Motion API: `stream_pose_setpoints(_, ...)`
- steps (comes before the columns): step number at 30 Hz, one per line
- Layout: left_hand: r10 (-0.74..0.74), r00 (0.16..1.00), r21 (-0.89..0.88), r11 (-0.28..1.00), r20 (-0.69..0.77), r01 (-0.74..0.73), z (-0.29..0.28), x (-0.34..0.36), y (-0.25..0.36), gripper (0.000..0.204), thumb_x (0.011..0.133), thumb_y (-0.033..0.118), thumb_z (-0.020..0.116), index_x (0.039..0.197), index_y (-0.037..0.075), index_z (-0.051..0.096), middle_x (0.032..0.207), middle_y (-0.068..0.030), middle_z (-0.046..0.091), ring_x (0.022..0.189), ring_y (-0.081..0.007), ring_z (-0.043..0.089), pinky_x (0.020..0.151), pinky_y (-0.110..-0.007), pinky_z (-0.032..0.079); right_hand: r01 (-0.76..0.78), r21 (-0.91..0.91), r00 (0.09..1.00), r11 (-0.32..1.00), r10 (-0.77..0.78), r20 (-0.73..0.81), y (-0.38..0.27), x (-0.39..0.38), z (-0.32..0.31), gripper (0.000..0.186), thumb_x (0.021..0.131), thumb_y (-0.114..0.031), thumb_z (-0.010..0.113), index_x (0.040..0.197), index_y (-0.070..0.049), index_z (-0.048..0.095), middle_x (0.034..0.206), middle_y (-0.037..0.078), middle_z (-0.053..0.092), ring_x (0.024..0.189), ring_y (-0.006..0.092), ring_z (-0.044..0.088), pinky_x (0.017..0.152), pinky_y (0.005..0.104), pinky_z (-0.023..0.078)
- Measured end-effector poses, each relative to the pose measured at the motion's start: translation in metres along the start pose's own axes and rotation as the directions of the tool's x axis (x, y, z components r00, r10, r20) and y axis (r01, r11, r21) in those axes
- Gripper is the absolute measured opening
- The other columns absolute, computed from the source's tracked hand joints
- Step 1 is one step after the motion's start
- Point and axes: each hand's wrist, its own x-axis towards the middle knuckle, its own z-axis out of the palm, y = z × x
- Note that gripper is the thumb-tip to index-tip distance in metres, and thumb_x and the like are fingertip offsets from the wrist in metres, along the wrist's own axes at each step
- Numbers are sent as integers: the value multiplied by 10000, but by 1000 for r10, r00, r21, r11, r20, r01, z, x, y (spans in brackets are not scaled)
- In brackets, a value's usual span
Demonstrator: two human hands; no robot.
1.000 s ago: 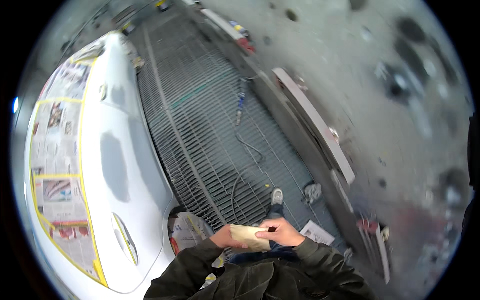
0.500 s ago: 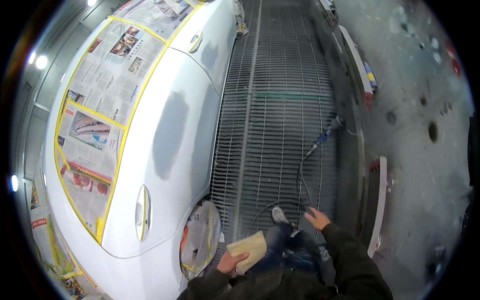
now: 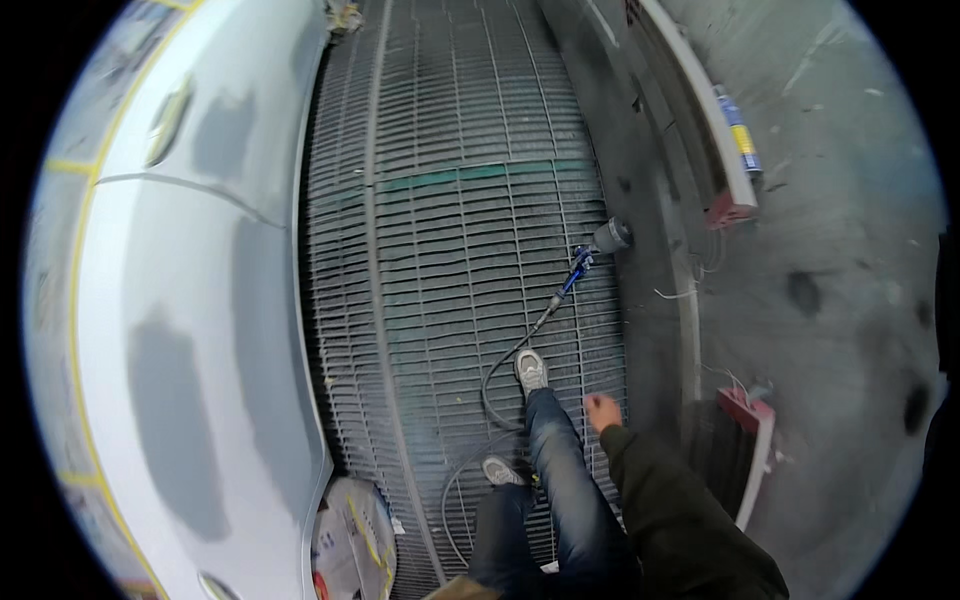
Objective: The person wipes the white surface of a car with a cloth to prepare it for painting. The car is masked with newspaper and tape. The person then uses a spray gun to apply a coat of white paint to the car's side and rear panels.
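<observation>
My right hand (image 3: pixel 603 411) hangs over the floor grating to the right of my legs. Its fingers look curled in, and I see nothing held in them. My left hand is out of sight below the lower edge, where only the top of a beige cloth or pad (image 3: pixel 462 590) shows. Ahead of my right hand, a spray gun with a grey cup (image 3: pixel 610 236) and blue fittings (image 3: pixel 578 268) lies on the grating. Its dark hose (image 3: pixel 487 385) curls back past my shoes.
A white car (image 3: pixel 105 280) with grey patches and paper masking stands at left, its wheel covered in paper (image 3: pixel 352 540). Metal grating (image 3: pixel 450 300) forms the floor. Along the right wall run pale-edged ledges (image 3: pixel 745 190); a blue and yellow can (image 3: pixel 740 130) stands beside one.
I have stepped forward, and the view has swung right, so the car sits farther left. The spray gun is nearer. My left hand has dropped out of view; my right hand's fingers have drawn in.
</observation>
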Motion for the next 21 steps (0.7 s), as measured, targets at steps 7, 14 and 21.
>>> stream_pose_setpoints(7,-158,985,51,985,-71,162,55,194,92,380,1006,358,494,1007,21,669,791,-69,632,674,-169,585,579,-344,479,29,314,949,949,72,-307,-15,332,45,455,908,-333,657,1168,40,624,1040,199,681,975,275,640,855,406,481)
stream_pose_setpoints(14,-242,961,52,967,-131,251,54,286,110,365,995,350,516,995,15,663,795,-79,635,686,-174,592,589,-340,483,-181,756,939,629,340,-58,-31,495,92,276,894,-311,710,1014,-75,631,880,29,637,737,150,582,649,320,461)
stream_pose_setpoints(21,-155,983,22,987,-95,157,42,290,129,352,984,342,537,983,10,656,798,-89,638,698,-179,599,599,-337,486,119,827,911,549,272,-312,-61,459,98,118,883,-110,695,856,-72,586,760,22,597,638,136,567,551,303,445)
